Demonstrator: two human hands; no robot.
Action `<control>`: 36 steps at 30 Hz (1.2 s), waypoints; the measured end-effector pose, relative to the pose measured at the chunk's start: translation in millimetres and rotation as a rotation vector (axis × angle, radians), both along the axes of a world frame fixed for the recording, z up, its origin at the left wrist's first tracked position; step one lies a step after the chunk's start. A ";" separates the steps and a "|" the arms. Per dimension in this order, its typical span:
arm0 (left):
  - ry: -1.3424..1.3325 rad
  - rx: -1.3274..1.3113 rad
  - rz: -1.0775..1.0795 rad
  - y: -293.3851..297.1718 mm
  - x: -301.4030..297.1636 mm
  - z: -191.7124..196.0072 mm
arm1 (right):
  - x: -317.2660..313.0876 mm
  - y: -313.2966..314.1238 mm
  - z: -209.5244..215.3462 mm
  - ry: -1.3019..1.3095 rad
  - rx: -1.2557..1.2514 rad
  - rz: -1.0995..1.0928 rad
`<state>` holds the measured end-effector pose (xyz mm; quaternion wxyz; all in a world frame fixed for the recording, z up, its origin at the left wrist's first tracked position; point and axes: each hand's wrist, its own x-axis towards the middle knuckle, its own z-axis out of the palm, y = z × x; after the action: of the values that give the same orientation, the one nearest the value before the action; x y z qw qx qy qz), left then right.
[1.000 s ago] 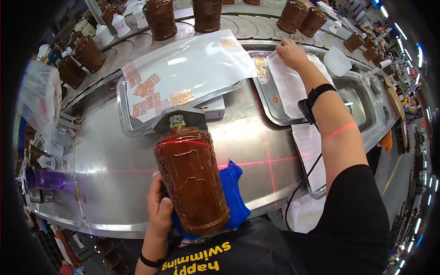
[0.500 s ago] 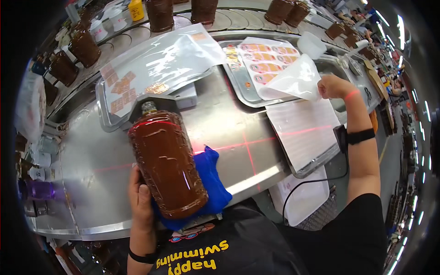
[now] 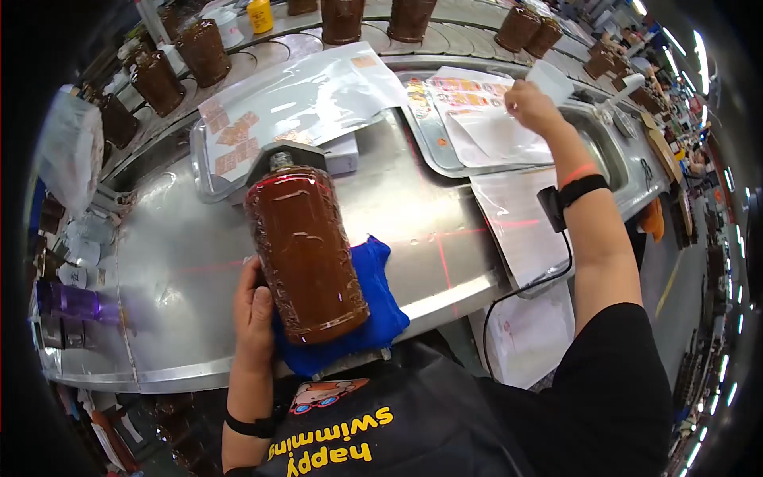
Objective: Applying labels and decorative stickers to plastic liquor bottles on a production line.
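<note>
Since approx. 0.5 s ago the right hand (image 3: 531, 103) has been swung back from the edge of the label sheet to further up over it, and the brown bottle (image 3: 304, 246) is seen shifted a little rightwards in view, w/ the same hold kept on it. Bottle is lying on its side on the blue cloth (image 3: 380, 306) at the near edge of the steel counter (image 3: 183, 262), neck pointing away from the person, filled w/ dark brown liquid, embossed pattern on the glass, dark cap on. It is gripped along its left flank by the left hand (image 3: 254, 318), fingers curled round the lower body, thumb side up. Right-hand fingers are pinched shut on something small at the label sheet (image 3: 477, 107); what exactly is pinched can't be told. That sheet, w/ rows of coloured stickers, is lying in a metal tray (image 3: 433, 155). To the left, a second tray (image 3: 200, 159) is covered by a clear plastic sheet (image 3: 310, 87) w/ orange labels under it. At the back, on the conveyor (image 3: 262, 48), more brown filled bottles (image 3: 203, 52) are stood upright, plus a yellow bottle (image 3: 260, 14).
</note>
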<state>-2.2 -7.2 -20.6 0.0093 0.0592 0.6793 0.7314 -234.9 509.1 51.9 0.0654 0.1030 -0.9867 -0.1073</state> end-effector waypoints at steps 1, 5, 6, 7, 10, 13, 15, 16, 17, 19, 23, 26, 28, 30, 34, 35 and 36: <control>0.007 0.011 -0.033 -1.5 -0.9 -0.2 | 3.7 14.0 7.3 0.084 -0.072 0.033; -0.078 0.155 -0.023 0.9 -0.2 2.0 | 35.0 53.4 32.1 0.195 -0.084 0.062; -0.051 0.140 -0.054 -0.2 -3.1 3.2 | 40.2 53.4 33.0 0.193 -0.085 0.074; -0.023 0.124 -0.082 0.1 -4.8 4.7 | 43.2 51.7 33.1 0.192 -0.087 0.090; -0.014 0.120 -0.071 3.6 -4.8 8.8 | 28.1 21.7 21.4 0.039 -0.069 -0.025; -0.020 0.100 -0.049 1.7 -1.5 8.9 | 9.4 -25.8 7.3 -0.055 -0.018 -0.127; -0.034 0.091 -0.020 -0.5 -1.3 5.0 | -2.2 -42.0 2.2 -0.098 0.035 -0.186; -0.018 0.056 -0.041 -1.9 -2.0 2.5 | -8.8 -39.5 -2.2 -0.171 0.115 -0.211; -0.003 0.022 -0.065 -2.5 -2.7 2.1 | -14.7 -34.6 -4.2 -0.244 0.198 -0.238; 0.021 -0.001 -0.047 -0.4 -1.8 5.8 | -18.7 -26.8 -3.5 -0.222 0.208 -0.167; -0.047 0.101 -0.077 -0.3 -1.3 3.4 | -4.4 15.3 11.9 0.262 -0.016 0.060; -0.060 0.128 -0.087 -0.8 -2.3 2.2 | 32.8 66.4 39.0 0.548 -0.268 0.098; -0.069 0.164 -0.099 -1.4 -0.8 5.1 | 67.6 100.3 53.3 0.702 -0.433 -0.083; -0.067 0.179 -0.082 0.6 0.4 2.9 | 119.8 135.1 61.5 0.668 -1.060 -0.283; -0.055 0.159 -0.084 2.9 -0.4 3.0 | 260.0 204.1 58.3 0.802 -1.718 -0.406; -0.042 0.131 -0.103 0.1 -0.7 2.1 | 283.2 195.2 47.4 0.918 -1.840 -0.463; -0.040 0.128 -0.103 -1.8 0.2 3.7 | 308.1 193.6 33.3 0.988 -1.924 -0.540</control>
<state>-2.0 -9.0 -16.9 0.0566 0.0801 0.6267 0.7731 73.3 702.8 85.2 0.4777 -0.2624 -0.5142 0.6623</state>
